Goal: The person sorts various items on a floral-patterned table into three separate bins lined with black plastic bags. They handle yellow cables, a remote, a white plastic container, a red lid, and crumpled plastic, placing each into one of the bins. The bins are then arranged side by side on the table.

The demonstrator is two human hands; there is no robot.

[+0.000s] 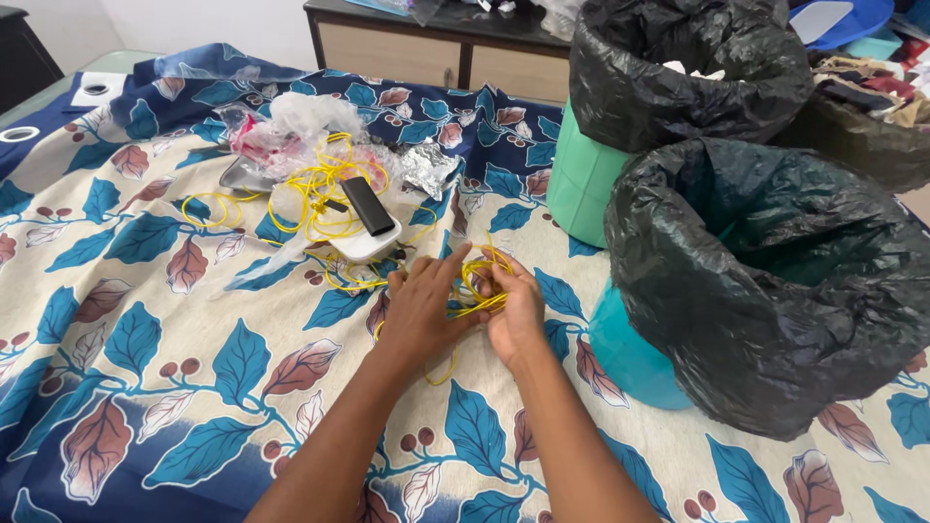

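A leaf-print cloth (pixel 145 387) is spread over the surface. Two bins lined with black bags (pixel 775 281) stand at its right edge, mouths open. A heap of clear plastic wrap (pixel 291 131), foil and a white box with a black device (pixel 368 223) lies beyond. The yellow cable (pixel 481 283) is looped between both hands: left hand (pixel 421 315) fingers closed on it, right hand (pixel 513 315) pinching the coil, seemingly to keep loops together.

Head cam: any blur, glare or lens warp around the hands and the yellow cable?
Head view: even, soft light, faint shadows; left hand, right hand and yellow cable mostly sharp; sheen on the black bin liner; wide-angle stretch toward frame edges.
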